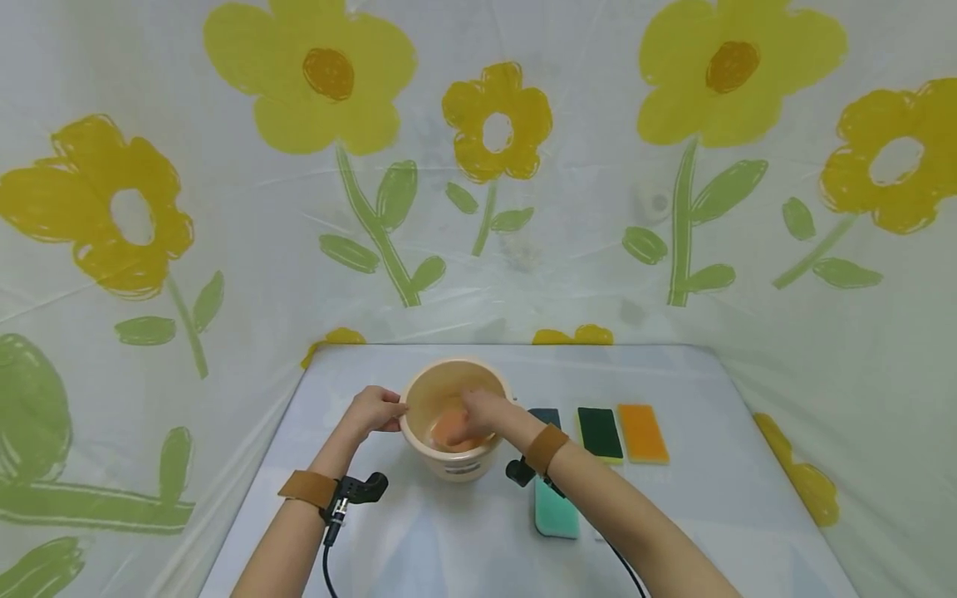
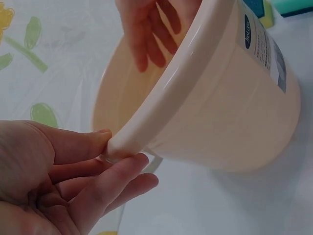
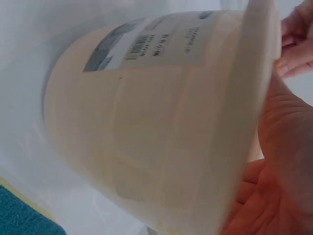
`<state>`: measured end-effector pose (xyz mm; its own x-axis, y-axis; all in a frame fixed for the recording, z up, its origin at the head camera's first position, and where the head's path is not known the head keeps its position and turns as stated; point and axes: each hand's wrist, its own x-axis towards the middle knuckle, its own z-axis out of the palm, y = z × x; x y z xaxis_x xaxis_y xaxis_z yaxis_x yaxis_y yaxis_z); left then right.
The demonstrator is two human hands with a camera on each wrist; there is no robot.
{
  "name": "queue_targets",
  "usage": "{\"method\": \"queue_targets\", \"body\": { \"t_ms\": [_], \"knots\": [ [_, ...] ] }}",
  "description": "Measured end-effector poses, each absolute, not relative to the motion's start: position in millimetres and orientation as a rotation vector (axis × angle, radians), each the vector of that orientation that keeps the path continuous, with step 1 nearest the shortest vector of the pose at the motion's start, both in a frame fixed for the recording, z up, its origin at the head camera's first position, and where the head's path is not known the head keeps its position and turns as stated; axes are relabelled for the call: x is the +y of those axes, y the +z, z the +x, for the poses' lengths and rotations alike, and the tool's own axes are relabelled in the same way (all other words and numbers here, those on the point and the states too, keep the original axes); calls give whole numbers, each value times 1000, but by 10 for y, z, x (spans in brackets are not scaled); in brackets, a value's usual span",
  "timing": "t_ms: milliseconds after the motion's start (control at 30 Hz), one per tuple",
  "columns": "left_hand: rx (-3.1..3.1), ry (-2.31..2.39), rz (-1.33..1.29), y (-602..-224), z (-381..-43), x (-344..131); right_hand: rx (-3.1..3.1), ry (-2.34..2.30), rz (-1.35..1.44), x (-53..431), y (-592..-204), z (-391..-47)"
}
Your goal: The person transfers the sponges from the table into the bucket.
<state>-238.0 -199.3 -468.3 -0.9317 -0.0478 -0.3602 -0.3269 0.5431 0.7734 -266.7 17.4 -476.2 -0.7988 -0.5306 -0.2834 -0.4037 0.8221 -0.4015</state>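
A cream plastic bucket point(image 1: 458, 469) stands on the table, its mouth tipped toward the head camera. At its left rim, my left hand point(image 1: 376, 409) pinches the edge between thumb and fingers, as the left wrist view shows closely. My right hand point(image 1: 478, 413) reaches over the opposite rim into the bucket. In the left wrist view the right hand's fingers point(image 2: 149, 36) hang loosely extended inside, with nothing visible between them. An orange patch point(image 1: 446, 425) shows low in the bucket beside those fingers; whether it is a separate object I cannot tell. The bucket wall hides part of the right hand in the right wrist view.
Right of the bucket lie several sponges: a dark blue one point(image 1: 547, 415) partly behind the right arm, a dark green and yellow one point(image 1: 598, 430), an orange one point(image 1: 643, 432) and a mint one point(image 1: 556, 511). A flowered curtain point(image 1: 568, 274) surrounds the white table point(image 1: 359, 565).
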Motion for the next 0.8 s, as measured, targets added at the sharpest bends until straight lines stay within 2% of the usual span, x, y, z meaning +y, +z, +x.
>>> {"method": "queue_targets", "body": {
  "t_ms": [233,433,567,800],
  "knots": [
    [2490,1322,-307,-4688,-2375,-1989,2677,-757,-765,478,-4564,-2567],
    [2494,1337,-283,-4693,-2375,-2025,2788,-1010,-526,1157,-4460,-2297],
    [2489,1345,-287,-4688,-2361,-2044,2841,-1136,-317,1687,-4767,-2033],
    [2475,1340,-286,-4683,-2369,-1978,2892,-1218,100,2267,-5650,-1466]
  ]
}}
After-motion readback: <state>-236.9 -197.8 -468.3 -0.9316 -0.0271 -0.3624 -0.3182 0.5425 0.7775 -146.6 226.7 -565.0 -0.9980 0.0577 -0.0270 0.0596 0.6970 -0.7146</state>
